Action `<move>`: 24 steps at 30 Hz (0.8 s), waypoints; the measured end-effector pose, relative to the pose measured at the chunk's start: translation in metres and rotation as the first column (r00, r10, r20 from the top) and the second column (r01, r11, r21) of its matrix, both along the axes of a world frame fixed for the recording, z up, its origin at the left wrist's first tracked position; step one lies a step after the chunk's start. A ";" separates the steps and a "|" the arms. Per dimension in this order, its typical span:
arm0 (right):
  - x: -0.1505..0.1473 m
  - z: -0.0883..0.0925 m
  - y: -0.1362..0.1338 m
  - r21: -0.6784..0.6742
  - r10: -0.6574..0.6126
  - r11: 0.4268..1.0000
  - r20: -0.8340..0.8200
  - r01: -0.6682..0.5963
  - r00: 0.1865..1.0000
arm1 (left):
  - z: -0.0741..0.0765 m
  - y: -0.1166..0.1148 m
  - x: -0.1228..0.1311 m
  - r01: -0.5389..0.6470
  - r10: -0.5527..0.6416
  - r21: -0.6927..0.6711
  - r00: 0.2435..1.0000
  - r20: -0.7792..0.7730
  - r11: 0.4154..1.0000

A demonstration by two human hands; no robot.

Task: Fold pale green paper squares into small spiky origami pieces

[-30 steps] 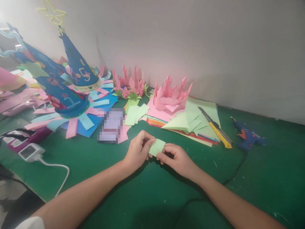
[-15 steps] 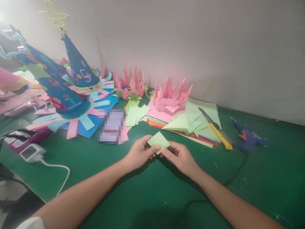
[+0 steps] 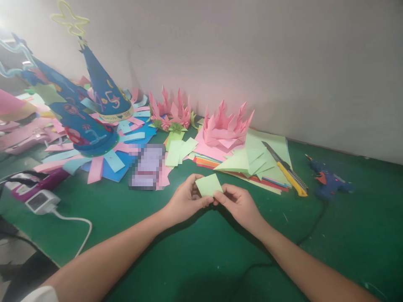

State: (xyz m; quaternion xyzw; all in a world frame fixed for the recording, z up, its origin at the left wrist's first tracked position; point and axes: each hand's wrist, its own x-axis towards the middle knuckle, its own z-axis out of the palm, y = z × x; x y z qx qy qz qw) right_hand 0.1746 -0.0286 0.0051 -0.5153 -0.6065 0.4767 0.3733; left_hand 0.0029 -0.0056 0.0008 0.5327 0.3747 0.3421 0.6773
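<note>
A blue party hat (image 3: 103, 90) says 5; the blue hat beside it (image 3: 83, 126) says 1. Two pink crowns (image 3: 225, 134) sit near the table's (image 3: 340, 247) far edge, with a yellow knife (image 3: 288, 174) closer in. Both arms reach forward. Above the table, the right hand (image 3: 241, 205) pinches a small green paper (image 3: 208, 185). The left hand (image 3: 185, 202) is at its side; I can't tell if it grips.

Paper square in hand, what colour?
The paper square is pale green, clearest in the head view.
</note>
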 end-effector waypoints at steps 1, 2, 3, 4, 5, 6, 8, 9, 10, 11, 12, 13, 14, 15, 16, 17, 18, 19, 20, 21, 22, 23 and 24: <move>0.000 0.000 0.000 0.005 -0.002 1.000 0.013 0.002 1.000 | 0.000 0.000 -0.001 0.000 0.001 0.027 0.999 -0.035 1.000; 0.000 0.000 -0.001 0.011 0.000 1.000 0.026 0.000 1.000 | 0.000 0.000 -0.003 0.007 -0.003 0.057 0.997 -0.075 0.998; 0.000 0.000 -0.001 0.017 0.003 1.000 0.040 -0.004 0.999 | 0.000 0.001 -0.004 0.020 -0.011 0.085 0.994 -0.112 0.996; 0.000 -0.001 -0.001 0.026 0.006 1.000 0.057 -0.007 0.998 | 0.000 0.001 -0.006 0.037 -0.022 0.106 0.990 -0.139 0.994; 0.000 -0.001 -0.001 0.036 0.006 0.999 0.078 -0.009 0.997 | 0.000 0.002 -0.007 0.056 -0.038 0.119 0.988 -0.150 0.991; 0.000 -0.001 -0.001 0.048 0.001 0.999 0.099 -0.006 0.995 | 0.000 0.003 -0.009 0.074 -0.057 0.120 0.988 -0.145 0.990; 0.000 -0.001 -0.001 0.074 -0.025 0.997 0.134 0.015 0.991 | 0.002 0.005 -0.011 0.091 -0.078 0.112 0.990 -0.114 0.990; 0.000 -0.001 -0.001 0.085 -0.040 0.996 0.145 0.028 0.989 | 0.002 0.007 -0.012 0.087 -0.076 0.109 0.992 -0.104 0.990; 0.000 -0.001 0.000 0.093 -0.050 0.995 0.153 0.036 0.987 | 0.003 0.008 -0.013 0.082 -0.072 0.109 0.993 -0.099 0.991; 0.000 0.000 0.000 0.099 -0.055 0.994 0.159 0.040 0.986 | 0.003 0.009 -0.013 0.078 -0.067 0.113 0.993 -0.100 0.991; 0.000 0.000 0.000 0.106 -0.056 0.994 0.166 0.038 0.985 | 0.003 0.010 -0.014 0.078 -0.065 0.119 0.992 -0.106 0.990; 0.000 0.001 0.000 0.113 -0.055 0.993 0.174 0.035 0.983 | 0.002 0.011 -0.014 0.081 -0.068 0.124 0.992 -0.111 0.989; 0.000 0.001 0.000 0.120 -0.055 0.992 0.183 0.033 0.981 | 0.002 0.012 -0.015 0.086 -0.072 0.125 0.991 -0.109 0.988; 0.001 0.002 0.000 0.129 -0.059 0.991 0.192 0.034 0.980 | 0.001 0.013 -0.016 0.086 -0.074 0.126 0.992 -0.100 0.988; 0.002 0.002 0.000 0.140 -0.067 0.989 0.201 0.039 0.977 | 0.001 0.014 -0.017 0.082 -0.071 0.126 0.994 -0.088 0.989; 0.003 0.001 0.001 0.151 -0.084 0.987 0.210 0.052 0.974 | 0.001 0.016 -0.019 0.071 -0.062 0.128 0.995 -0.075 0.989; 0.005 0.001 0.001 0.161 -0.105 0.984 0.221 0.070 0.970 | 0.002 0.018 -0.020 0.057 -0.049 0.131 0.997 -0.061 0.990; 0.007 0.000 0.002 0.169 -0.129 0.981 0.231 0.091 0.964 | 0.002 0.019 -0.022 0.043 -0.036 0.141 0.998 -0.051 0.989; 0.008 -0.001 0.002 0.174 -0.153 0.978 0.239 0.113 0.959 | 0.003 0.021 -0.023 0.025 -0.019 0.154 0.999 -0.042 0.988; 0.010 -0.001 0.003 0.176 -0.174 0.975 0.243 0.133 0.954 | 0.003 0.022 -0.024 0.013 -0.007 0.171 0.999 -0.039 0.985; 0.011 -0.002 0.004 0.175 -0.187 0.974 0.244 0.147 0.952 | 0.004 0.023 -0.025 0.003 0.004 0.185 0.999 -0.040 0.983; 0.011 -0.003 0.004 0.176 -0.194 0.972 0.243 0.154 0.950 | 0.004 0.022 -0.025 -0.003 0.012 0.196 0.999 -0.045 0.981; 0.011 -0.003 0.005 0.180 -0.195 0.972 0.245 0.153 0.950 | 0.003 0.022 -0.024 -0.008 0.019 0.201 0.998 -0.053 0.979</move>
